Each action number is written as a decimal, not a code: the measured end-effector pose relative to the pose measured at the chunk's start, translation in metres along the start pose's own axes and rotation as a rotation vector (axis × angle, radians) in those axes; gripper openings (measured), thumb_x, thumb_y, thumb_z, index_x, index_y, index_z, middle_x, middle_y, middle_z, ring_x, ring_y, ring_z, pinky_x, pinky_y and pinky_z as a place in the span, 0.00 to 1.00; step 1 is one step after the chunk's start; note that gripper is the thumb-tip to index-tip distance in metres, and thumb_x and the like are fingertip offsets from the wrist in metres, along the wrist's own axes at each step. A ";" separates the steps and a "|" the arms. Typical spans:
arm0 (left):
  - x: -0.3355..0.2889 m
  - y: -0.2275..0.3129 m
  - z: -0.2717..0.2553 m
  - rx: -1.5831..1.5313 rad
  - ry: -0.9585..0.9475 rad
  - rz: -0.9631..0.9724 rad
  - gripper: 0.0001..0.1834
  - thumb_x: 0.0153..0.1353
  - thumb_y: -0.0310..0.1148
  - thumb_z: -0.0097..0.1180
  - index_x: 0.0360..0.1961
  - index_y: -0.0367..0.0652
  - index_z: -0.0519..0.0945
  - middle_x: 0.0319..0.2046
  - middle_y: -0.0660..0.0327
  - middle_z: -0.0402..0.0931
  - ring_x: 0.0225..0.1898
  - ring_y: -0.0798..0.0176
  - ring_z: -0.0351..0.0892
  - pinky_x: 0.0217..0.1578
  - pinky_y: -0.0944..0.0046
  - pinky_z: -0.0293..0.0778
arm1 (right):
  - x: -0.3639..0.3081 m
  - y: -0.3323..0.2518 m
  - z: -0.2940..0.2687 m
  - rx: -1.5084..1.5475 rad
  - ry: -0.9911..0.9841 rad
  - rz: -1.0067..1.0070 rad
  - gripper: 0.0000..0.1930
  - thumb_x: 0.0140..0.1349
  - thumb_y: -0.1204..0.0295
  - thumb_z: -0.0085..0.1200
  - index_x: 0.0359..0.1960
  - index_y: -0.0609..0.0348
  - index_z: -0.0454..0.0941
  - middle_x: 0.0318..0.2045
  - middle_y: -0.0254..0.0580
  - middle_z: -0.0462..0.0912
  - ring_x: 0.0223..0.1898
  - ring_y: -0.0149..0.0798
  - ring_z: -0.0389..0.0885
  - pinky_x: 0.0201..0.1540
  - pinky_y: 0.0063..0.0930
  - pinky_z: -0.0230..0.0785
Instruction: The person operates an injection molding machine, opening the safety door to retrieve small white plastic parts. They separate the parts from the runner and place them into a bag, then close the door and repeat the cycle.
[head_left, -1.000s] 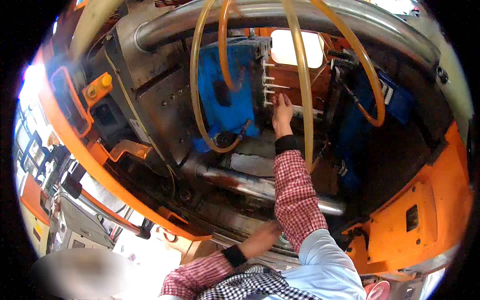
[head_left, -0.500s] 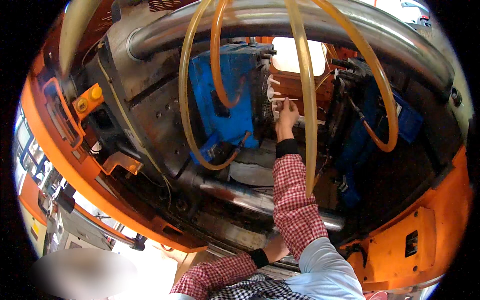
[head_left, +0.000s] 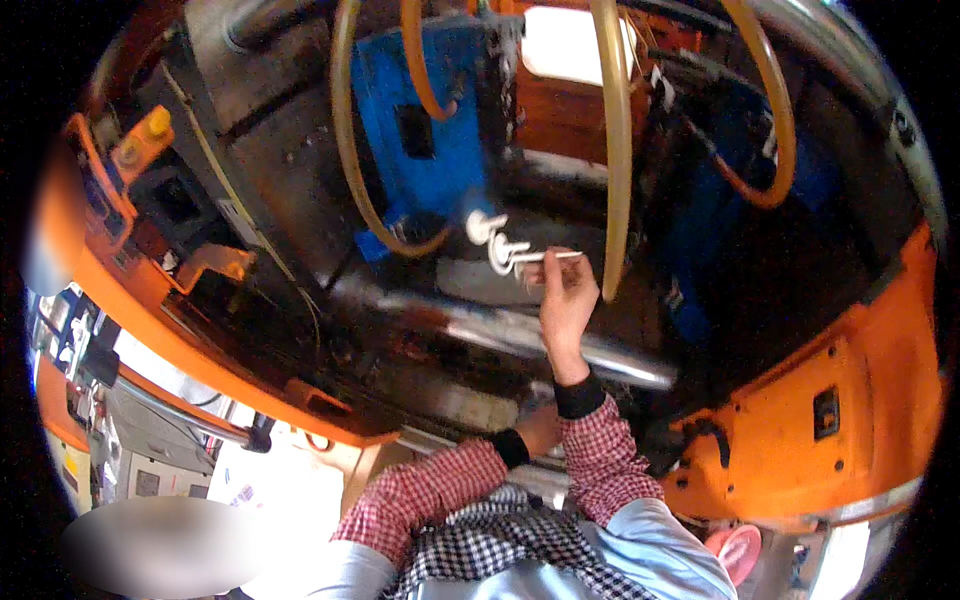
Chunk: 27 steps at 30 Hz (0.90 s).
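Note:
My right hand (head_left: pixel 567 298) pinches the thin stem of a white moulded plastic piece (head_left: pixel 506 250) between thumb and fingers. The piece has a few round caps on a branching runner and sticks out to the left of the fingers. It hangs in the open gap of a moulding machine, below and apart from the blue mould half (head_left: pixel 395 110) on the left. My left hand (head_left: pixel 541 430) is low, close beside my right cuff. Its fingers are dim and partly hidden, so I cannot make out whether it holds anything.
Amber hoses (head_left: pixel 617 150) loop down in front of the gap. A steel bar (head_left: pixel 620 362) crosses beneath my right hand. A second blue mould half (head_left: pixel 705 190) stands at right. Orange machine guards (head_left: pixel 790 430) flank both sides. A pink container (head_left: pixel 738 552) shows at lower right.
My right hand has drawn back from the left mould half, bringing the white piece down and toward me. The view has tilted downward. My left hand stays low.

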<state>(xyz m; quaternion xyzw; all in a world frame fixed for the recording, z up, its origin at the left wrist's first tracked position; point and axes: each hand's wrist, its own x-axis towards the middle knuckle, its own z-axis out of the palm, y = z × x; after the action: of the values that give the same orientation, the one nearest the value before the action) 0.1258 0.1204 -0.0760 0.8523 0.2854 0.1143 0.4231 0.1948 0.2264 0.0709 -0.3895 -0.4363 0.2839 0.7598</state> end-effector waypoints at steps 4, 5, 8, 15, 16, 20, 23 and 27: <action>0.010 -0.025 0.022 0.048 0.173 0.182 0.15 0.57 0.31 0.47 0.45 0.36 0.72 0.42 0.45 0.75 0.46 0.44 0.72 0.44 0.52 0.69 | -0.083 -0.037 -0.046 -0.116 -0.055 0.090 0.05 0.62 0.76 0.49 0.36 0.66 0.71 0.27 0.38 0.78 0.26 0.27 0.77 0.29 0.18 0.69; 0.014 -0.030 0.026 0.094 0.201 0.191 0.15 0.57 0.30 0.47 0.44 0.35 0.72 0.41 0.45 0.75 0.45 0.45 0.73 0.43 0.52 0.69 | -0.095 -0.047 -0.057 -0.139 -0.028 0.090 0.05 0.62 0.77 0.49 0.36 0.66 0.71 0.27 0.39 0.78 0.27 0.27 0.77 0.29 0.18 0.69; 0.013 -0.024 0.022 0.240 0.352 0.242 0.13 0.57 0.28 0.46 0.43 0.35 0.73 0.38 0.45 0.75 0.41 0.47 0.75 0.40 0.54 0.70 | -0.119 -0.074 -0.083 -0.156 0.022 0.120 0.04 0.62 0.79 0.48 0.37 0.66 0.71 0.27 0.38 0.78 0.28 0.27 0.78 0.30 0.17 0.70; 0.000 -0.017 -0.009 -1.431 0.296 -0.207 0.09 0.60 0.29 0.49 0.41 0.40 0.74 0.40 0.61 0.76 0.43 0.64 0.74 0.46 0.64 0.71 | -0.157 -0.106 -0.130 -0.434 0.128 0.043 0.04 0.62 0.79 0.47 0.37 0.67 0.71 0.30 0.42 0.80 0.30 0.27 0.79 0.29 0.17 0.71; -0.004 0.001 -0.020 -1.457 0.256 -0.258 0.08 0.61 0.30 0.48 0.39 0.39 0.75 0.38 0.61 0.75 0.41 0.64 0.74 0.42 0.64 0.72 | -0.162 -0.108 -0.137 -0.432 0.183 0.038 0.04 0.61 0.79 0.48 0.37 0.68 0.72 0.27 0.41 0.81 0.27 0.27 0.79 0.28 0.18 0.71; -0.007 -0.016 -0.022 -1.583 0.184 -0.332 0.08 0.59 0.27 0.45 0.36 0.35 0.74 0.35 0.57 0.75 0.38 0.61 0.74 0.41 0.62 0.72 | -0.188 -0.114 -0.165 -0.694 0.190 0.050 0.04 0.59 0.79 0.51 0.34 0.68 0.73 0.23 0.42 0.81 0.24 0.27 0.80 0.27 0.19 0.70; -0.002 -0.007 -0.027 -0.853 0.091 -0.217 0.09 0.56 0.30 0.51 0.35 0.36 0.76 0.36 0.56 0.77 0.39 0.58 0.76 0.42 0.62 0.71 | -0.209 -0.121 -0.174 -0.683 0.143 0.131 0.04 0.58 0.78 0.51 0.32 0.67 0.73 0.22 0.43 0.81 0.24 0.28 0.80 0.26 0.19 0.69; 0.011 0.020 -0.031 0.012 0.043 -0.276 0.12 0.53 0.33 0.57 0.35 0.35 0.75 0.34 0.49 0.76 0.36 0.48 0.75 0.34 0.57 0.70 | -0.232 -0.113 -0.188 -0.717 0.113 0.203 0.03 0.57 0.78 0.52 0.30 0.66 0.74 0.21 0.44 0.80 0.23 0.29 0.80 0.26 0.21 0.69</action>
<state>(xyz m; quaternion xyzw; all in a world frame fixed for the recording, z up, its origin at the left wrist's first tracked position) 0.1290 0.1372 -0.0413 0.8048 0.4095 0.0716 0.4236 0.2650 -0.0778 0.0034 -0.6871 -0.4246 0.1650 0.5661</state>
